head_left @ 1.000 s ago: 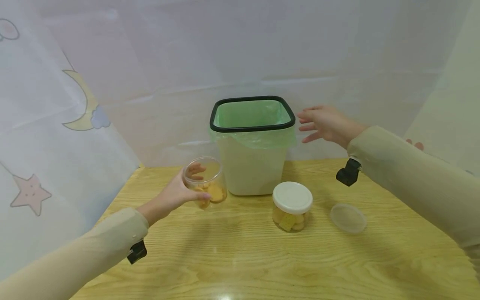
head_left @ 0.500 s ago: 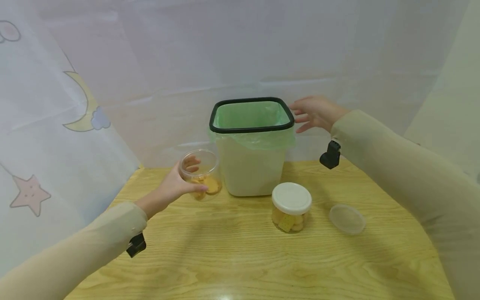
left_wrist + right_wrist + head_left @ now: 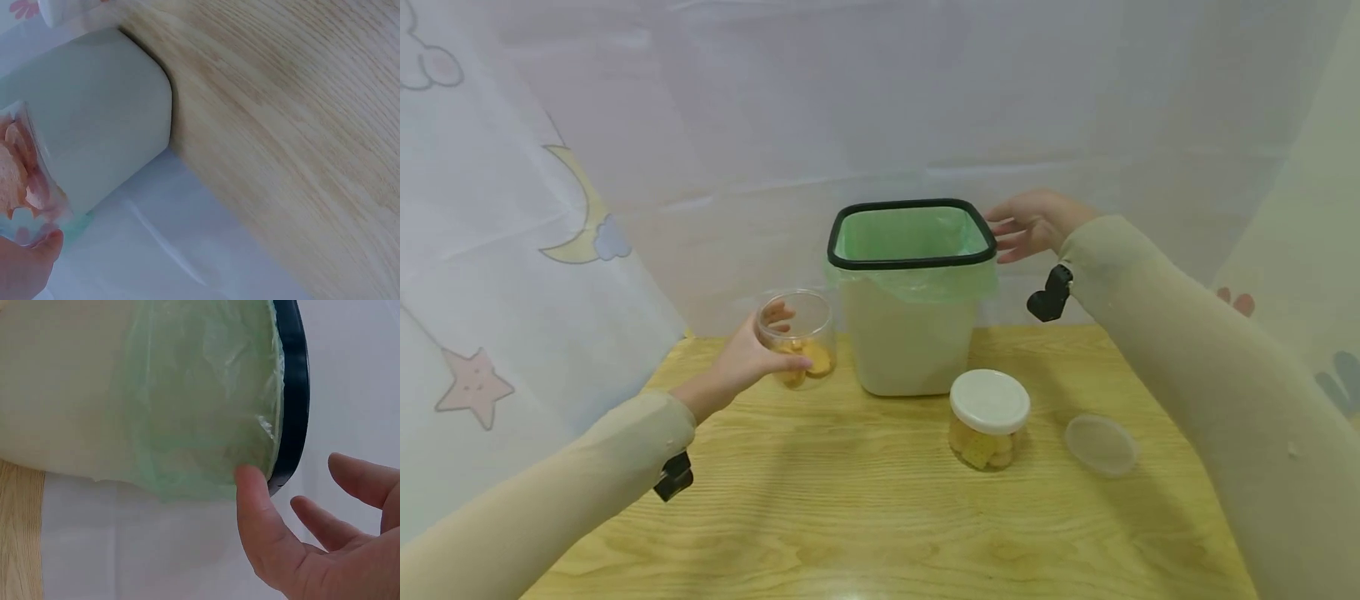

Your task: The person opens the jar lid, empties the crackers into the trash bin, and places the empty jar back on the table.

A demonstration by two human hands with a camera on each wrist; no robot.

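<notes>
Two bare hands flank a cream bin (image 3: 913, 342) that stands on a wood-grain table (image 3: 865, 517); I take the bin as the centre of a clock dial on my head feed, with twelve o'clock at the top of the picture.

Between eight and nine o'clock, the left hand (image 3: 748, 354) grips a clear tub (image 3: 797, 331), thumb across the near side and fingers round the far side. The clear tub is roughly upright, its mouth uncovered, and golden round biscuits (image 3: 818, 358) lie in the bottom. It sits just beside the bin; I cannot tell from here whether the two touch.

At two o'clock, the right hand (image 3: 1036, 223) holds nothing that I can see. Its fingers are loosely spread beside the bin's upper corner, next to the black rim (image 3: 913, 263). My right wrist feed shows one digit overlapping the green liner (image 3: 206, 406) below that rim, but I cannot tell whether it makes contact. The green liner lines the bin and folds down over its outside.

At five o'clock, near the bin, stands a see-through jar (image 3: 990, 443) with tan pieces inside and a white lid (image 3: 990, 400) on top. At four o'clock, farther out, a round translucent disc (image 3: 1101, 446) lies flat on the table.

Both arms wear beige sleeves (image 3: 1165, 300). Behind everything, at twelve o'clock, I see a pale sheet (image 3: 880, 100); toward ten o'clock it carries a yellow moon (image 3: 583, 208).
</notes>
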